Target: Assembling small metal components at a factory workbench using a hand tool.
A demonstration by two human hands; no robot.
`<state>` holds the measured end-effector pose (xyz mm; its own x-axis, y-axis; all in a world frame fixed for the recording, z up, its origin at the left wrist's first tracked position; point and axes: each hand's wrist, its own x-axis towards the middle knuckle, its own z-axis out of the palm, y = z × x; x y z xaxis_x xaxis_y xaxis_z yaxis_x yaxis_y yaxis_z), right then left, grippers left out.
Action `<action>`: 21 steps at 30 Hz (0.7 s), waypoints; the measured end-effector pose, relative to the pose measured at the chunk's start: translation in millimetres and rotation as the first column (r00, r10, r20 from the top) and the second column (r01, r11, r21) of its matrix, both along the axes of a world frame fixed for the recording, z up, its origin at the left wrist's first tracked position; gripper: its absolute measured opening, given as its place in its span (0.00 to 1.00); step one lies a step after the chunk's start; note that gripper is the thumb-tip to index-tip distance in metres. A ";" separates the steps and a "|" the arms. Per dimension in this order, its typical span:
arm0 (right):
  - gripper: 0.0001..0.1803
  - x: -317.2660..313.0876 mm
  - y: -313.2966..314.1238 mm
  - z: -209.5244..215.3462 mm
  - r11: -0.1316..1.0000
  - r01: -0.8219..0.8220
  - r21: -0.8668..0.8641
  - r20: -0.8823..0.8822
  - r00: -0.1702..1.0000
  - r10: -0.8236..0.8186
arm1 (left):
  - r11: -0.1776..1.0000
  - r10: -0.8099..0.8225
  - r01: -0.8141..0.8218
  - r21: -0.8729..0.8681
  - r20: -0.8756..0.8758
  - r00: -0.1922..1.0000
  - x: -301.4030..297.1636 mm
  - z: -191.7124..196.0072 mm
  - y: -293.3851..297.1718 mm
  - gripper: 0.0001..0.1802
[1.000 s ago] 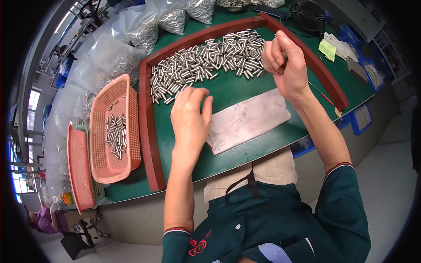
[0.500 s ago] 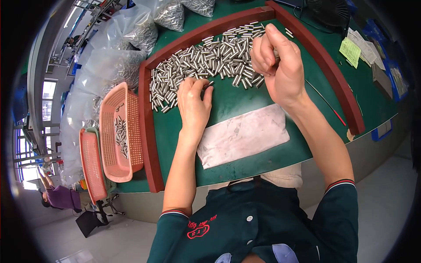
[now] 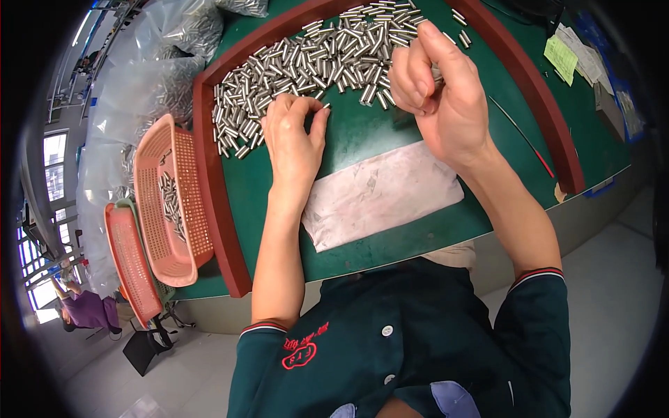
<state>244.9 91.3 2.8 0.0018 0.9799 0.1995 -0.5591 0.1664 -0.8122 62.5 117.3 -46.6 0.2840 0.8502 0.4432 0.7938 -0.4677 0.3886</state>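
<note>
Metal pins (image 3: 306, 63), short and shiny, lie heaped on the green tabletop (image 3: 355, 132) just beyond the left hand (image 3: 293, 139), and that hand sits right at their near edge, fingers bent, thumb out to the right. A single pin (image 3: 327, 106) shows at the thumb's tip; pinched or merely touched, I cannot tell. Over to its right, the right hand (image 3: 451, 104) hangs curled, fingers folded in; what it encloses, if anything, is hidden. So how do these handle? Small, hard, stiff, probably weighty for their size, and those smooth round sides look ready to roll or slip. Unlikely to break, mind! Best hold, I'd judge, is thumb against fingertip across mid-length, with loose ones at the heap's rim, beside the left fingertips, giving most room. Nearer the body, between both wrists, lies a pale cloth (image 3: 383, 195); left of the left hand, past the red-brown frame (image 3: 224, 237), a pink basket (image 3: 148, 209) holds more.
</note>
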 end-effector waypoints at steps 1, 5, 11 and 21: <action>0.24 -1.4 -1.4 0.6 0.999 0.024 -0.023 0.033 0.999 -0.023 | 1.000 -0.014 0.014 0.003 -0.012 1.000 1.2 2.9 -1.5 0.05; 0.27 -3.2 -10.9 -4.2 0.995 0.020 -0.093 0.061 0.998 -0.014 | 0.989 -0.137 0.139 -0.056 0.042 0.990 10.7 29.1 -43.9 0.06; 0.27 -14.7 -28.5 -6.8 0.988 -0.083 -0.126 -0.118 0.991 0.068 | 0.966 -0.145 0.170 -0.195 0.140 0.980 17.4 4.3 -85.3 0.05; 0.27 -19.4 -31.5 -15.5 0.973 -0.136 -0.188 -0.040 0.991 0.131 | 0.957 -0.161 0.198 -0.214 0.179 0.971 18.4 1.4 -80.3 0.05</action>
<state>225.5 59.7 -12.7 -0.1284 0.9917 0.0114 -0.5882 -0.0669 -0.8060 80.8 36.9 -45.2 0.3838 0.8752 0.2944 0.6248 -0.4809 0.6151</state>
